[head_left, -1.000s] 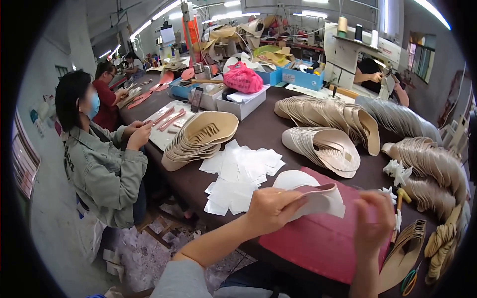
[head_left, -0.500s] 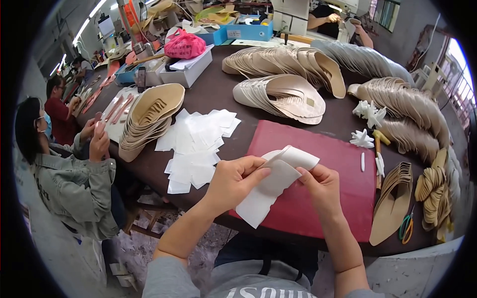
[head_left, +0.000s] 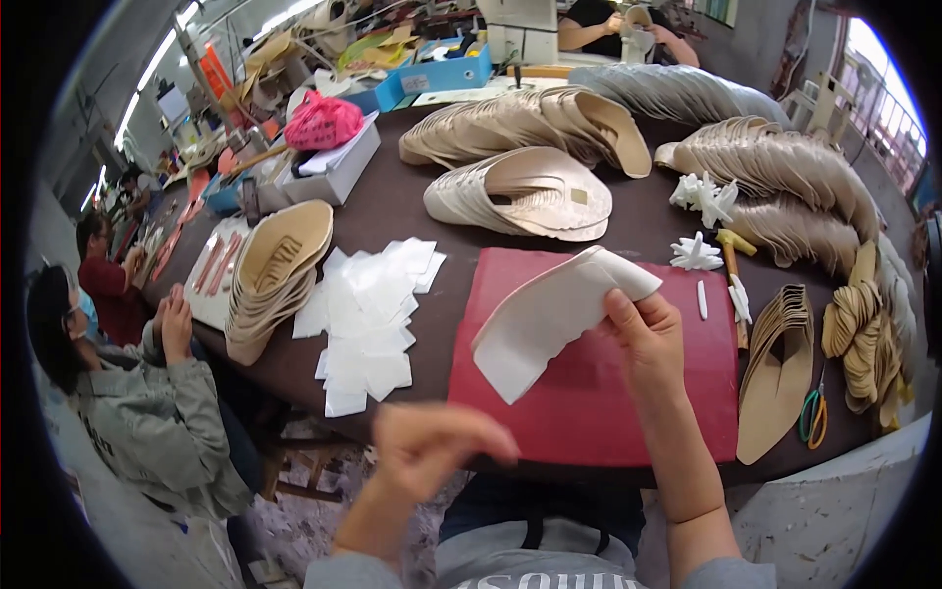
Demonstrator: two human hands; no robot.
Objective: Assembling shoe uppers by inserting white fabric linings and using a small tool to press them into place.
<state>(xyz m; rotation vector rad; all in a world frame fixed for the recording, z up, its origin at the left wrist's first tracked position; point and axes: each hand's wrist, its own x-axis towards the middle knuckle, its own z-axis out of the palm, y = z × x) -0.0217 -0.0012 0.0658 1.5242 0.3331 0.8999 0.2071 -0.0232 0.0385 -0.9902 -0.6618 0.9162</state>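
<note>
Pinched at its right end by my right hand (head_left: 643, 329), a pale curved shoe upper piece (head_left: 554, 309) is held above the red mat (head_left: 599, 422). Its long upper edge arches, and a straight-cut flap hangs toward me. Off to the lower left, my left hand (head_left: 432, 447) is apart from the piece and smeared by motion, so its fingers do not show clearly. Loose white backing sheets (head_left: 368, 324) lie in an overlapping pile left of the mat.
Stacked beige shoe uppers (head_left: 280, 280) stand left, with more beige stacks (head_left: 520, 196) beyond the mat. White star-shaped bundles (head_left: 697, 252), a yellow-headed hammer (head_left: 734, 260) and scissors (head_left: 812, 417) lie on the right. A co-worker (head_left: 147, 422) sits at left.
My left hand has let go of the shoe upper piece and moved down toward me. The piece now hangs from my right hand alone, opened out more. The whole view has shifted slightly.
</note>
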